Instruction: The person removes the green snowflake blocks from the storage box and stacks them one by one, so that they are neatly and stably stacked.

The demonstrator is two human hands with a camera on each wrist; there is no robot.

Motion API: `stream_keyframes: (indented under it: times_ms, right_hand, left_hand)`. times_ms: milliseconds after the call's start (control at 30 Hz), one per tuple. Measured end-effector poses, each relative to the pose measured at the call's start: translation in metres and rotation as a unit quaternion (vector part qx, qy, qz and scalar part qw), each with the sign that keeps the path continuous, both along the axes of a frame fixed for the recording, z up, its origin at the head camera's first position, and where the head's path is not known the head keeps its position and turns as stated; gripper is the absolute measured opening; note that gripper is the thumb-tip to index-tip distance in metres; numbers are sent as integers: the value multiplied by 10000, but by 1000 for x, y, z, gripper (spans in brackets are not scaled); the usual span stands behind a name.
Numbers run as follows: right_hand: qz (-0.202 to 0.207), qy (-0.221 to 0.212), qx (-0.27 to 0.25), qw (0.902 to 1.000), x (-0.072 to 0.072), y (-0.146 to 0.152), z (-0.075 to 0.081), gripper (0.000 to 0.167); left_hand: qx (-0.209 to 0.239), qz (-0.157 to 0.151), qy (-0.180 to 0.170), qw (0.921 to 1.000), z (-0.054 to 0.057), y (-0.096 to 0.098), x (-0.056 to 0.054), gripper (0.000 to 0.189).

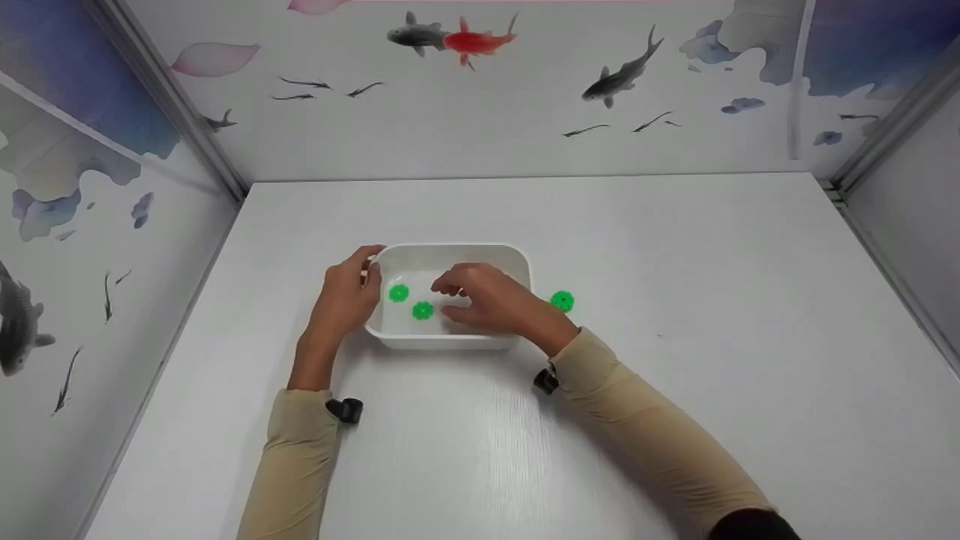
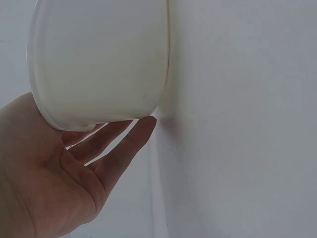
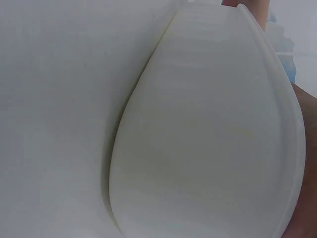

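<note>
A white rectangular plastic tub point(image 1: 450, 342) stands on the table. My left hand point(image 1: 349, 292) grips its left end, fingers around the back corner; the left wrist view shows this hand point(image 2: 64, 173) against the tub's outer wall point(image 2: 104, 64). Inside lie two green flower-shaped pieces, one point(image 1: 398, 293) near the left wall and another point(image 1: 423, 310) closer to the middle. My right hand point(image 1: 491, 300) reaches over the tub, thumb and fingers apart, with nothing visible between them. In the right wrist view the tub's wall point(image 3: 208, 119) hides most of this hand.
A third green flower-shaped piece point(image 1: 562, 301) lies on the white table point(image 1: 675, 420), just right of the tub beside my right wrist. Printed panels with fish, such as the back wall point(image 1: 487, 112), enclose the table at the back and left.
</note>
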State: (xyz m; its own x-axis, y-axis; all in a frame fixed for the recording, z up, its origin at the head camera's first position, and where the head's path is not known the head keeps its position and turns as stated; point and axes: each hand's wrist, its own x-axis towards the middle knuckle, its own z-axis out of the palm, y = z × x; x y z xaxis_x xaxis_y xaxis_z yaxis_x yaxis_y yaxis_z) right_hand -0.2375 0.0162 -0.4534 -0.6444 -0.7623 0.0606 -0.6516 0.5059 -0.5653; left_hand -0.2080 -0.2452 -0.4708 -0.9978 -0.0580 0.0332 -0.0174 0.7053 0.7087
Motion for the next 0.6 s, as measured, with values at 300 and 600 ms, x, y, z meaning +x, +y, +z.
stream_keyframes:
  times_ms: [300,600]
  right_hand:
    - [-12,-408,314,9987,-2,-16,-7,39]
    - [-11,-252,464,9986,-3,-27,-10,40]
  left_hand:
    - [-70,-9,24,10000,-1,1,-1,42]
    - [-152,17,-27,9999,0,0,0,43]
